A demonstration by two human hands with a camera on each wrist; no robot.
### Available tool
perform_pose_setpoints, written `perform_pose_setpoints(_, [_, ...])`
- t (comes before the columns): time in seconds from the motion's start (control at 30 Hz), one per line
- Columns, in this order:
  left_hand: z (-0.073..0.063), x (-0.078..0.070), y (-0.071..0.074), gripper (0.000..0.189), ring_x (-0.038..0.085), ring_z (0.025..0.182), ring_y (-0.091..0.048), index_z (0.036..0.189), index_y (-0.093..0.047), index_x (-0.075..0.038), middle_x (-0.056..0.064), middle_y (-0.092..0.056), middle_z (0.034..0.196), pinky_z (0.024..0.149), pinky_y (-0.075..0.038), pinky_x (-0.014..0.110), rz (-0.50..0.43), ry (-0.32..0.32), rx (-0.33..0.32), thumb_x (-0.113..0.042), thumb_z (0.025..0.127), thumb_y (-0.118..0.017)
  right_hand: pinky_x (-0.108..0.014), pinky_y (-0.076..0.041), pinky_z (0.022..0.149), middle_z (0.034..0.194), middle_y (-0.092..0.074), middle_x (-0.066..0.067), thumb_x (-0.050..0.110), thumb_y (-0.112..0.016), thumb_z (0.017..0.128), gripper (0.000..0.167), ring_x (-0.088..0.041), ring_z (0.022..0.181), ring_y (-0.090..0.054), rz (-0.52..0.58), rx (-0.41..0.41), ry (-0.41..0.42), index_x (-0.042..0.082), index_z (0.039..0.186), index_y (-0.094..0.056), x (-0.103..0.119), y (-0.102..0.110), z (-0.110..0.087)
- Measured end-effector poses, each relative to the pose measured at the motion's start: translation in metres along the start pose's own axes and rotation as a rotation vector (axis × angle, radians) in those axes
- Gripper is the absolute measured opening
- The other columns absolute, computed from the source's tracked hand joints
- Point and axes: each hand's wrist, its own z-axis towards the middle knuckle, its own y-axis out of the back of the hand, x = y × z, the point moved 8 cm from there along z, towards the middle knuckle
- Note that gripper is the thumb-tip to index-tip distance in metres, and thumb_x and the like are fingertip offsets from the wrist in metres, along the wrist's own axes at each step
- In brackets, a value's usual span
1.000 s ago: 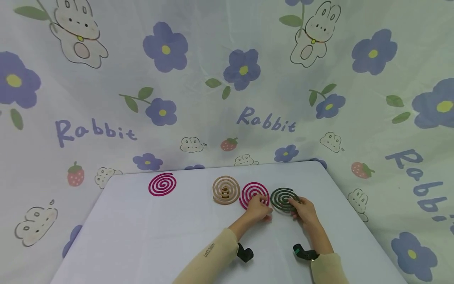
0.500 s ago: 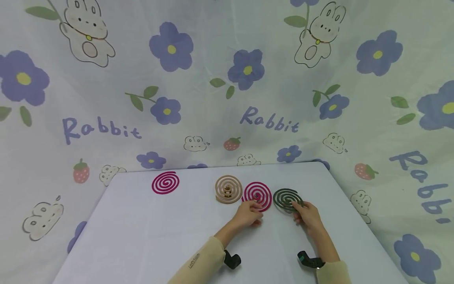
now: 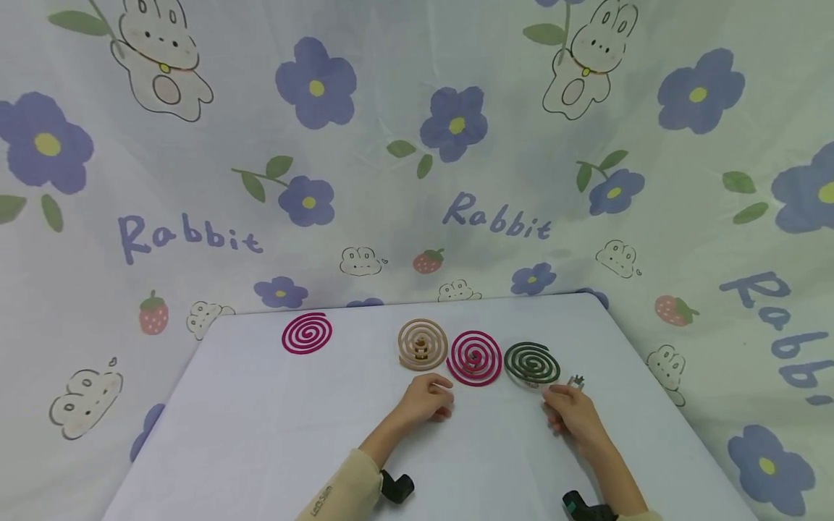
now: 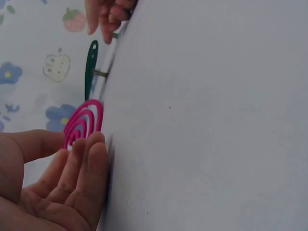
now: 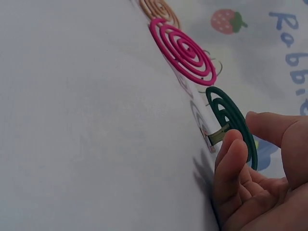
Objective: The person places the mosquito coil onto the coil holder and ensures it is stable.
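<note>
My left hand point(image 3: 426, 398) is just in front of the tan mosquito coil point(image 3: 412, 325) and a pink mosquito coil point(image 3: 490, 340), its fingers loosely bent with nothing in them. In the left wrist view the pink coil point(image 4: 96, 113) shows beyond my fingertips. A dark green mosquito coil point(image 3: 533, 352) lies raised and slightly tilted on a small metal stand point(image 5: 220, 135). My right hand point(image 3: 576, 414) is at its near right side, thumb and fingers apart around its edge in the right wrist view. A small metal stand point(image 3: 576, 380) shows just behind the right hand.
Another pink mosquito coil point(image 3: 307, 333) lies apart at the back left of the white table point(image 3: 260, 434). The tan, pink and green coils form a row at the back. A rabbit-and-flower printed curtain point(image 3: 384, 217) hangs behind the table.
The left hand has let go of the pink coil's middle and drawn back left and toward the body. The right hand has come off the green coil, leaving it on its stand.
</note>
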Motion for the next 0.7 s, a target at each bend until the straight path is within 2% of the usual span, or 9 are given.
perform_pose_setpoints(0.27, [-0.013,0.007,0.028,0.031,0.026,0.07,-0.068,0.116,-0.058,0.007,0.017,-0.068,0.088,0.062,-0.057,0.035,0.0,0.013,-0.009,-0.004,0.088,-0.066,-0.026,-0.05,0.054,0.093,-0.064,-0.008,0.025,-0.06,0.097,0.048,-0.015,0.065,-0.056,-0.041,0.011,-0.025,-0.003,0.132,-0.047,-0.006,0.004,-0.018])
perform_pose_setpoints(0.43, [-0.025,0.011,0.046,0.033,0.026,0.072,-0.068,0.118,-0.057,0.007,0.016,-0.067,0.089,0.063,-0.057,0.036,0.006,0.019,-0.026,-0.006,0.089,-0.066,-0.026,-0.05,0.055,0.09,-0.064,-0.006,0.027,-0.061,0.096,0.048,-0.015,0.064,-0.056,-0.047,0.008,-0.045,-0.003,0.131,-0.048,-0.011,0.004,-0.028])
perform_pose_setpoints(0.7, [-0.046,0.019,0.072,0.033,0.027,0.075,-0.067,0.12,-0.054,0.008,0.015,-0.066,0.089,0.064,-0.057,0.038,-0.008,0.017,-0.027,-0.009,0.093,-0.063,-0.026,-0.05,0.053,0.092,-0.065,-0.009,0.023,-0.059,0.097,0.042,-0.016,0.064,-0.056,-0.022,0.048,-0.037,-0.003,0.128,-0.051,-0.009,-0.018,-0.042])
